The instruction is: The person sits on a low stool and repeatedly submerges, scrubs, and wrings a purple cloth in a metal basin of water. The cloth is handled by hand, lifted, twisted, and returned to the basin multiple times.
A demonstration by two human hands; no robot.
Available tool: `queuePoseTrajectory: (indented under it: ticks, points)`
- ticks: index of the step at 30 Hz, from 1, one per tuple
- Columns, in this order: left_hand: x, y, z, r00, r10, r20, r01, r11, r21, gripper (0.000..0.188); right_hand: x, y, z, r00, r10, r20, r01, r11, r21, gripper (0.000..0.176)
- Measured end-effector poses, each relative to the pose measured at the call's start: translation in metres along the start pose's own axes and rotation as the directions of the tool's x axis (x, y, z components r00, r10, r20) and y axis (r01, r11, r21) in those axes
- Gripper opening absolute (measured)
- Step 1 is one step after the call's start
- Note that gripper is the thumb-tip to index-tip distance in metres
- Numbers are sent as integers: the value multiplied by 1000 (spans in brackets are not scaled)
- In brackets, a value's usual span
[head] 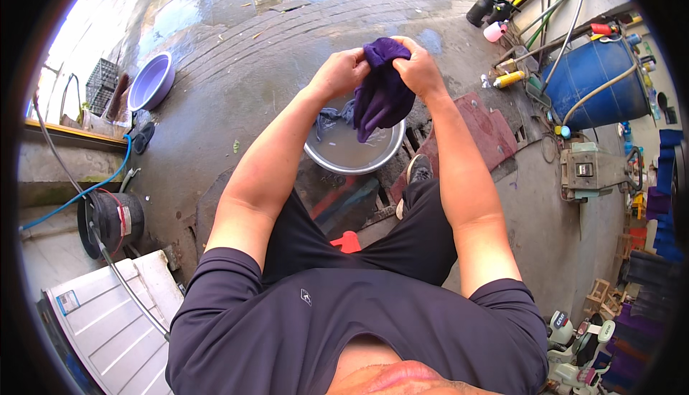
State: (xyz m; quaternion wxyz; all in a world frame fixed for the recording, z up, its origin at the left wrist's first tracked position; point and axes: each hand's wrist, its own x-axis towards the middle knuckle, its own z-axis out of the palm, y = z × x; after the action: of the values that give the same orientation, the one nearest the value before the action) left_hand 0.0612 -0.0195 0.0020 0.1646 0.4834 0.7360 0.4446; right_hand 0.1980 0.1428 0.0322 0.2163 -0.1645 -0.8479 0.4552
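Note:
A dark purple cloth point(379, 96) hangs bunched between my two hands, above a round metal basin. My left hand point(342, 72) pinches its upper edge on the left, and my right hand point(420, 69) grips the opposite upper side. The cloth's lower end dangles over the basin point(355, 170), which holds murky water. A grey-blue cloth point(329, 117) lies partly in that water at the basin's far left, partly hidden behind my left forearm and the purple cloth.
A purple plastic basin point(152, 81) is tilted at the left. A black bucket point(129, 217) stands near a blue hose point(102, 182). To the right are a reddish mat point(476, 131), a blue drum point(597, 82), a yellow bottle point(509, 79) and a pink spray bottle point(493, 32).

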Motion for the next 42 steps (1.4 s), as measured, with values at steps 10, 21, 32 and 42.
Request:
queuePoseTrajectory:
  ticks: [10, 21, 32, 42]
  points:
    - [4, 5, -2, 980, -29, -197, 27, 1000, -10, 35, -7, -6, 6, 934, 102, 343, -237, 895, 378, 58]
    - [-4, -20, -34, 929, -63, 365, 134, 976, -172, 42, 4, -26, 37, 999, 36, 28, -45, 824, 564, 34]
    - [0, -18, -22, 997, -19, 75, 6, 987, 160, 27, 9, -15, 8, 988, 138, -66, -85, 854, 513, 29]
    - [6, -5, -23, 992, -68, -103, 67, 998, -13, 32, 2, 7, 17, 990, 43, 136, -51, 997, 56, 62]
